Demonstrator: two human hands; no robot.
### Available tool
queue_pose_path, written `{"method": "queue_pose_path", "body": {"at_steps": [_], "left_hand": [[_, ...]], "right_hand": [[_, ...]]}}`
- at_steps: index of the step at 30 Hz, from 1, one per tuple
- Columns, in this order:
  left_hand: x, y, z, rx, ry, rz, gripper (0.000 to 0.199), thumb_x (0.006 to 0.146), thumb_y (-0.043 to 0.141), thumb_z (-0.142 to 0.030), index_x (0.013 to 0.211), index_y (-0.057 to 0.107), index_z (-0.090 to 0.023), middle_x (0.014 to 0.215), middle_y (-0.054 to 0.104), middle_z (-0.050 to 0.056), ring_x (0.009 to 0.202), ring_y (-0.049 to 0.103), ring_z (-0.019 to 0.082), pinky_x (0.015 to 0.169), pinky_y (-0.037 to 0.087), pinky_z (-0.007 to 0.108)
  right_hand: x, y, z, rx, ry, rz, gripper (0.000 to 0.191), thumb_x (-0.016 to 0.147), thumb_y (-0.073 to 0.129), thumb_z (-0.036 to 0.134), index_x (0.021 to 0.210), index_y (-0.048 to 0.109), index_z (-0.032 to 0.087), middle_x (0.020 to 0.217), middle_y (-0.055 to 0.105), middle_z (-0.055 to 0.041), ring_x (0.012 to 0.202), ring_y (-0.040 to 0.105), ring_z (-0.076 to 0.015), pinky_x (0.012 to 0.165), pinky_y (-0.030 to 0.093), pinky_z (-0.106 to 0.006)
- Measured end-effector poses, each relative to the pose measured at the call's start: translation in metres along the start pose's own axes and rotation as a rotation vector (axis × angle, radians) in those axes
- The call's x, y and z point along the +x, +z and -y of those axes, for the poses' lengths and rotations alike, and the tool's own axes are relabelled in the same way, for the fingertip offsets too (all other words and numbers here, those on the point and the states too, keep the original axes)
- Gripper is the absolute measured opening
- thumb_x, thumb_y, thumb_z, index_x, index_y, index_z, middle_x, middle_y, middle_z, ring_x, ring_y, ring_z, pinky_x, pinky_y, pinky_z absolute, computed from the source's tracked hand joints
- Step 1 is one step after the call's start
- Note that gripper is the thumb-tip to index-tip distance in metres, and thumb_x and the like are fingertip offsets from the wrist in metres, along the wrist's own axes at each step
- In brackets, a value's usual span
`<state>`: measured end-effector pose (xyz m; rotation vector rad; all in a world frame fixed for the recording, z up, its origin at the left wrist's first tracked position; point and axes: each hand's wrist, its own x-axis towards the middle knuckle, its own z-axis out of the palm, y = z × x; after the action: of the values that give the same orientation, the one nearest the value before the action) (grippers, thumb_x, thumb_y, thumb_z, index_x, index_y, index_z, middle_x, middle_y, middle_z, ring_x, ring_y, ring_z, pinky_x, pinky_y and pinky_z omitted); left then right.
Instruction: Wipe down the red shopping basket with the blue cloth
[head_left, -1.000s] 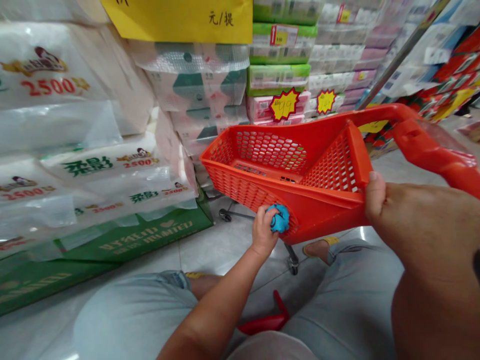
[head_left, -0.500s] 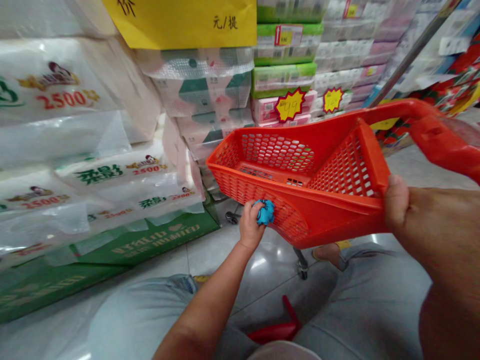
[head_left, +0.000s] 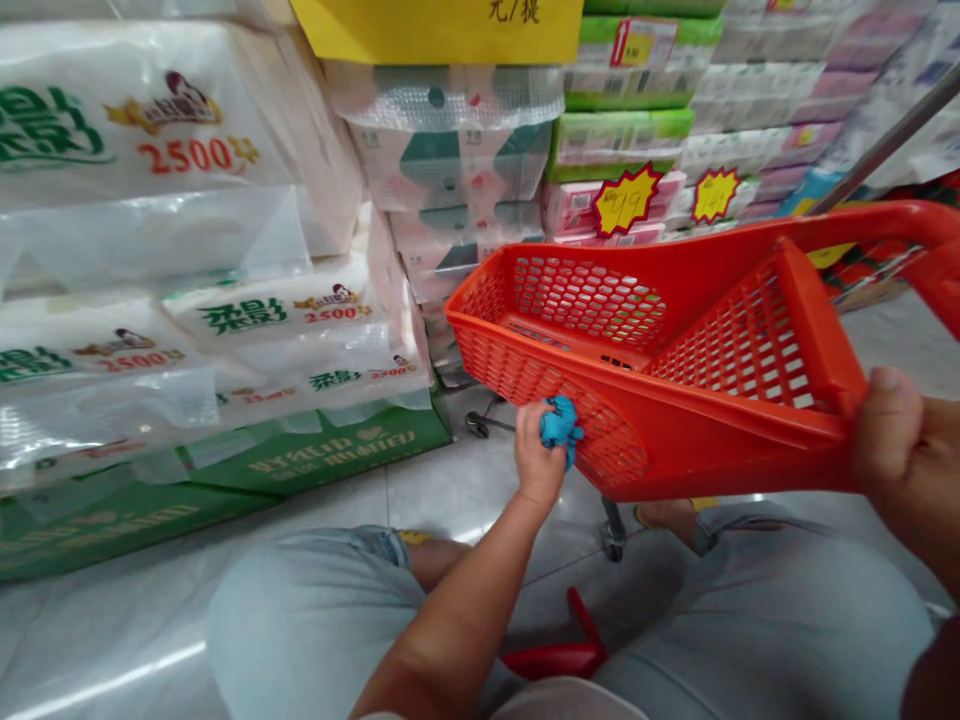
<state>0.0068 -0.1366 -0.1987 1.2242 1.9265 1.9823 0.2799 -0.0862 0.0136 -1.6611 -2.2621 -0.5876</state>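
Observation:
A red plastic shopping cart [head_left: 697,430] with mesh sides stands in front of me, tilted in view. My left hand [head_left: 538,462] is closed around a crumpled blue cloth [head_left: 559,428], holding it against the outer mesh on the cart's near side. Part of the cloth hangs below my fingers. At the right, my right hand [head_left: 898,440] grips the rear corner of the cart, thumb on top and the other fingers hidden behind the edge. No goods show inside the basket.
Stacked tissue packs [head_left: 180,150] on a green base [head_left: 300,470] line the left. More packs [head_left: 630,140] with price tags stand behind the cart. Cart wheels [head_left: 613,545] rest on the grey tiled floor [head_left: 420,490]. A red object [head_left: 559,658] lies between my knees.
The view has shifted, so cart and shelves sit further right. My left hand and the cloth are slightly lower on the mesh, and the cloth looks looser. My right hand keeps its grip.

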Motion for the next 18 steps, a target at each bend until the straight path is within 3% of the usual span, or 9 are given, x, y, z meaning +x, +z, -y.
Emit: {"method": "queue_pose_path", "body": {"at_steps": [4, 6, 11, 13, 16, 18], "left_hand": [[0.043, -0.006, 0.012, -0.022, -0.165, -0.246, 0.037, 0.077, 0.055, -0.011, 0.111, 0.053, -0.024, 0.112, 0.056, 0.005, 0.108, 0.056, 0.021, 0.103, 0.042, 0.040], [0.044, -0.006, 0.009, -0.045, -0.194, -0.253, 0.038, 0.075, 0.056, -0.010, 0.110, 0.053, -0.024, 0.109, 0.057, 0.004, 0.106, 0.057, 0.020, 0.102, 0.042, 0.038], [0.015, -0.008, -0.007, -0.126, -0.179, -0.069, 0.035, 0.061, 0.067, -0.007, 0.093, 0.063, -0.023, 0.092, 0.064, -0.001, 0.091, 0.063, 0.018, 0.089, 0.049, 0.030], [0.030, -0.014, -0.003, -0.143, -0.204, -0.119, 0.033, 0.065, 0.065, -0.008, 0.094, 0.061, -0.023, 0.094, 0.063, -0.001, 0.091, 0.062, 0.017, 0.090, 0.049, 0.030], [0.070, -0.019, 0.008, -0.157, -0.262, -0.301, 0.032, 0.076, 0.055, -0.011, 0.105, 0.052, -0.023, 0.099, 0.059, 0.000, 0.091, 0.059, 0.014, 0.092, 0.047, 0.029], [0.080, -0.017, 0.010, -0.168, -0.288, -0.357, 0.029, 0.078, 0.054, -0.013, 0.104, 0.050, -0.023, 0.096, 0.056, -0.001, 0.086, 0.058, 0.013, 0.090, 0.047, 0.028]], "right_hand": [[0.001, -0.002, 0.004, -0.030, -0.077, -0.043, 0.064, 0.100, 0.021, 0.051, 0.084, 0.075, 0.020, 0.052, 0.029, -0.0030, 0.048, 0.023, -0.0192, 0.054, 0.019, -0.036], [0.002, 0.000, 0.002, -0.004, -0.072, -0.051, 0.066, 0.100, 0.021, 0.051, 0.082, 0.075, 0.019, 0.051, 0.028, -0.0028, 0.047, 0.022, -0.0187, 0.053, 0.019, -0.036], [0.002, 0.007, -0.003, 0.129, -0.049, -0.001, 0.068, 0.100, 0.020, 0.054, 0.087, 0.077, 0.019, 0.043, 0.023, 0.0001, 0.040, 0.021, -0.0179, 0.050, 0.017, -0.036], [0.002, 0.007, -0.003, 0.137, -0.054, 0.012, 0.070, 0.099, 0.019, 0.055, 0.090, 0.077, 0.018, 0.041, 0.021, 0.0011, 0.038, 0.019, -0.0177, 0.050, 0.016, -0.036], [0.002, 0.006, -0.001, 0.112, -0.052, 0.006, 0.070, 0.099, 0.019, 0.055, 0.090, 0.077, 0.018, 0.042, 0.023, 0.0001, 0.040, 0.020, -0.0180, 0.051, 0.017, -0.037], [0.002, 0.007, -0.003, 0.111, -0.032, 0.012, 0.069, 0.099, 0.020, 0.055, 0.088, 0.077, 0.018, 0.041, 0.025, -0.0011, 0.040, 0.021, -0.0182, 0.051, 0.017, -0.037]]}}
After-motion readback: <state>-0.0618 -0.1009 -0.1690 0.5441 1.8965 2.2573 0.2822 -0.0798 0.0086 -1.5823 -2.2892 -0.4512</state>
